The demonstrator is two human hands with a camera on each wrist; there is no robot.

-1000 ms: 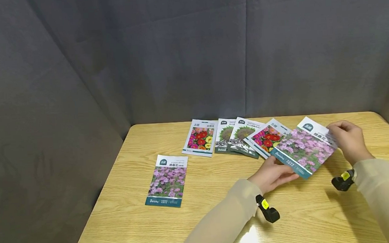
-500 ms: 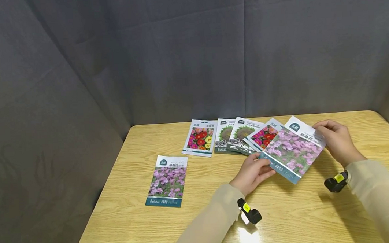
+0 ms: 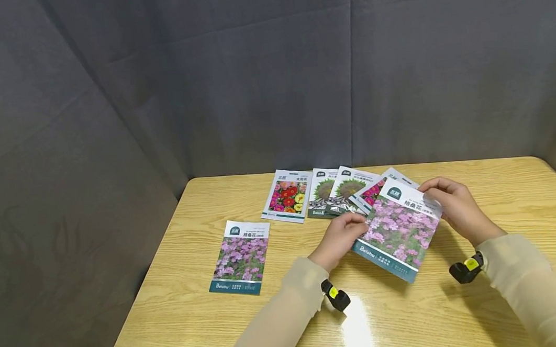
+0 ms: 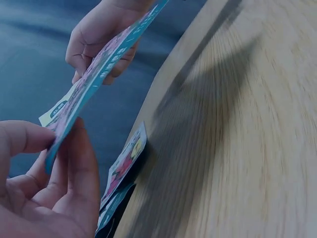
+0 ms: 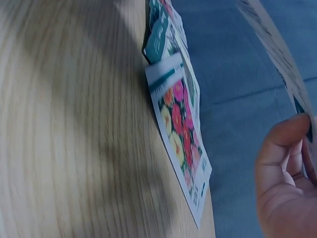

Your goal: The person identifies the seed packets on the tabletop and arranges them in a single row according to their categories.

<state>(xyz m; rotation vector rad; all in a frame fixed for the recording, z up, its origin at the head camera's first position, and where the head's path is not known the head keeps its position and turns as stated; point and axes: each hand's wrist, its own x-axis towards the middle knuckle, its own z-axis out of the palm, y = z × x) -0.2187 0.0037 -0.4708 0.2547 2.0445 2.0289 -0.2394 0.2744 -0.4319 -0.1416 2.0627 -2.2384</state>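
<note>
Pink-flower packet (image 3: pixel 399 230) aloft, tilted, over wooden table (image 3: pixel 173 326); left hand (image 3: pixel 339 238) pinches its left edge, right hand (image 3: pixel 464 211) its upper right corner. Second pink packet (image 3: pixel 241 256) flat, leftward. Farther: two overlapping sunflower packets (image 3: pixel 351 186). Behind: grey curtain (image 3: pixel 263 80).

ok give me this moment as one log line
left hand: pinches pink flower packet | right hand: pinches same packet | packet: above table | other packets: on table

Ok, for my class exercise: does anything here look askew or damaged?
No damage shows. Behind the held pink packet, the right multicoloured packet looks askew: it slants over the right sunflower packet, which overlaps the left sunflower packet; the left multicoloured packet sits straighter.
</note>
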